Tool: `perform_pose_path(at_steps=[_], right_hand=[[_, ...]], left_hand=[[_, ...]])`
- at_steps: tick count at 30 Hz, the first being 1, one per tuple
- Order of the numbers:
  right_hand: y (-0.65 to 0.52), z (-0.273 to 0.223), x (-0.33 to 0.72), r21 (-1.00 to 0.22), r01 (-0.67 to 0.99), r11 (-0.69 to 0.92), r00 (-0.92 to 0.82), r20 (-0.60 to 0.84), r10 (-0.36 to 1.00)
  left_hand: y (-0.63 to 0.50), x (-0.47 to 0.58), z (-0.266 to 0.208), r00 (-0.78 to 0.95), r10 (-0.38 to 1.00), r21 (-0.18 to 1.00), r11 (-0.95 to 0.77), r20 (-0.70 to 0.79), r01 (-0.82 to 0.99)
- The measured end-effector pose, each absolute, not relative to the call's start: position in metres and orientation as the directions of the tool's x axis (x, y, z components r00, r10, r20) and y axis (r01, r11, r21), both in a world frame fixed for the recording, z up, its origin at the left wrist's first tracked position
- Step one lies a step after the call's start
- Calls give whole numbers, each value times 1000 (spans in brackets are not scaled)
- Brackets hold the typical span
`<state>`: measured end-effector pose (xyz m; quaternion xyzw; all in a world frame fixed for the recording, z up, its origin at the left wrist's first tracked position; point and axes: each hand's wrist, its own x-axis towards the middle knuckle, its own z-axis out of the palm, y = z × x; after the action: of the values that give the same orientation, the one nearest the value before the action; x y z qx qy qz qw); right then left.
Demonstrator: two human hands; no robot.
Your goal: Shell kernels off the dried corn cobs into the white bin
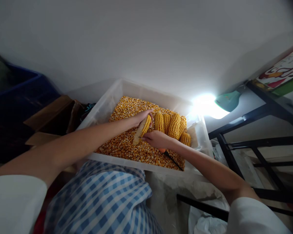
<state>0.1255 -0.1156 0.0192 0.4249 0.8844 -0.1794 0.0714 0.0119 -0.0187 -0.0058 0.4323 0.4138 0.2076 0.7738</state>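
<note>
A corn cob (146, 125), stripped to the pale core along one side, is in my left hand (143, 117), whose fingers wrap its upper end. My right hand (156, 138) is closed beside the lower part of the cob. From under it sticks out an orange-and-black hand tool (163, 150), like a screwdriver; a thin dark tip shows at the fingertips. The grip itself is mostly hidden. Several full corn cobs (174, 125) lie just right of my hands on loose corn kernels (127, 156), inside a translucent plastic bin (104, 102).
A bright lamp (227, 102) hangs at the bin's right, by a black metal frame (246, 143). Left of the bin stand an open cardboard box (51, 112) and a dark blue crate (26, 81). Blue checked cloth (104, 195) covers my lap, and a white wall (141, 42) rises behind.
</note>
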Motion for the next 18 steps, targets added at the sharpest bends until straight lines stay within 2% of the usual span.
perform_pose_path(at_steps=[4,18], right_hand=[[-113,27,129,-173,827,534,-562,-258,786],[-111,37,133,-101,870,483,-494,-156,856]], left_hand=[[-16,9,-6,535,708,831,555,-461,-18],[-8,7,-15,520,731,834,548,-442,-62]])
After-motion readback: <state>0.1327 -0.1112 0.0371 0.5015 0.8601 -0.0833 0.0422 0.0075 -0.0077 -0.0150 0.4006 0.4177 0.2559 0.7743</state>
